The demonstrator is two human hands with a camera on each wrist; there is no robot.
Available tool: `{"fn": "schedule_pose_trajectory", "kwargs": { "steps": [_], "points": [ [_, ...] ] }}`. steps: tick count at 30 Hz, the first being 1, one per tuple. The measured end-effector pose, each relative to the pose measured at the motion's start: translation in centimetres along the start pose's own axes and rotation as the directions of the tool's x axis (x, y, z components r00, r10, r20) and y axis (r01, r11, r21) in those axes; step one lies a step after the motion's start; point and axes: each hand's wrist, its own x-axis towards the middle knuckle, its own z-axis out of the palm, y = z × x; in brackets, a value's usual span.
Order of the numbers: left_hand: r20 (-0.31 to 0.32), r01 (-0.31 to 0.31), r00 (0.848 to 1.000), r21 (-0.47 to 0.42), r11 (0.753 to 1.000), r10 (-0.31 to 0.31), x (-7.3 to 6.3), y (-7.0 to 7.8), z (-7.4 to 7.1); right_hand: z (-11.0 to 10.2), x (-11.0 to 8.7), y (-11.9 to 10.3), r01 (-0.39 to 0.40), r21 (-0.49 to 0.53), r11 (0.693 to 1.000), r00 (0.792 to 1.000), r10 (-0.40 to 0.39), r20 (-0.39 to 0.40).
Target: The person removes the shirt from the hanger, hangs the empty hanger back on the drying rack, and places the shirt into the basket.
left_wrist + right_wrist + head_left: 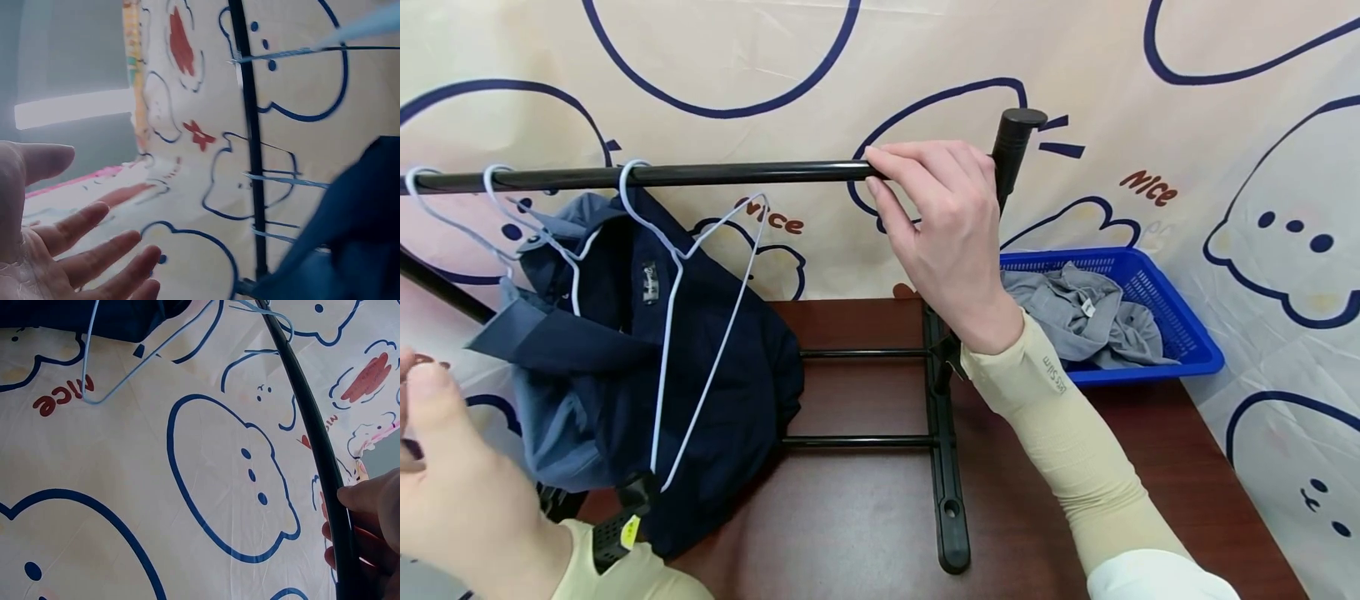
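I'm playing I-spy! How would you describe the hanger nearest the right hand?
Find the black rail the right hand pinches. Go left to the first hanger. It's in front of the navy garment; the other two hangers are partly hidden.

Smooth, glossy rail point(752, 173), probably metal

A dark red-brown wood-grain table point(850, 517) carries a black clothes-rack foot point(945, 467), running from twelve towards six o'clock, and a blue perforated plastic basket point(1201, 354) at two o'clock.
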Motion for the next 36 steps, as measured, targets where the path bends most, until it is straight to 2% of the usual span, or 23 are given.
{"fn": "schedule_pose_trajectory", "kwargs": {
  "steps": [3, 8, 10, 16, 19, 21, 25, 27, 30, 32, 34, 36],
  "points": [
    [0.088, 0.018, 0.996, 0.02, 1.0, -0.02, 0.5, -0.5, 0.9, 0.0, 0.0, 0.0, 0.002, -0.002, 1.0, 1.0, -0.002, -0.001],
    [0.223, 0.025, 0.974, 0.097, 0.995, -0.046, 0.8, -2.5, 2.0, 0.0, 0.0, 0.0, -0.001, 0.0, 1.0, 1.0, 0.001, 0.0],
    [0.237, 0.025, 0.97, 0.118, 0.993, -0.053, 0.7, -3.3, 2.1, 0.0, -0.1, 0.0, -0.001, 0.002, 1.0, 1.0, 0.001, 0.001],
    [0.198, 0.027, 0.979, 0.071, 0.997, -0.041, -0.4, -4.6, 2.6, 0.0, -0.1, 0.0, 0.004, -0.001, 1.0, 1.0, -0.004, -0.006],
    [0.228, 0.034, 0.973, 0.039, 0.999, -0.042, -0.7, -4.8, 3.0, 0.0, -0.1, 0.0, 0.008, -0.016, 1.0, 1.0, -0.008, -0.004],
    [0.271, 0.055, 0.96, 0.047, 0.997, -0.066, -0.9, -4.9, 3.4, 0.0, 0.0, 0.0, 0.01, -0.019, 1.0, 1.0, -0.01, -0.002],
    [0.341, 0.121, 0.93, 0.076, 0.99, -0.139, -1.2, -5.0, 3.9, 0.0, 0.0, 0.0, 0.009, -0.006, 1.0, 1.0, -0.009, -0.001],
    [0.376, 0.117, 0.914, 0.116, 0.986, -0.152, -1.3, -5.3, 4.0, 0.1, 0.0, 0.0, 0.01, 0.002, 1.0, 1.0, -0.01, -0.003],
    [0.471, 0.102, 0.862, 0.198, 0.975, -0.186, -1.4, -5.8, 4.1, 0.1, -0.1, 0.0, 0.012, 0.001, 1.0, 1.0, -0.012, -0.002],
    [0.537, 0.085, 0.817, 0.248, 0.965, -0.21, -1.3, -6.1, 4.1, 0.1, -0.1, 0.0, 0.012, -0.003, 1.0, 1.0, -0.012, -0.003],
    [0.583, 0.094, 0.774, 0.282, 0.955, -0.248, -1.2, -6.2, 4.1, 0.1, -0.1, 0.0, 0.01, -0.004, 1.0, 1.0, -0.01, -0.004],
    [0.598, 0.1, 0.757, 0.293, 0.951, -0.264, -1.1, -6.4, 4.1, 0.1, -0.1, -0.1, 0.009, -0.004, 1.0, 1.0, -0.009, -0.001]
  ]
}}
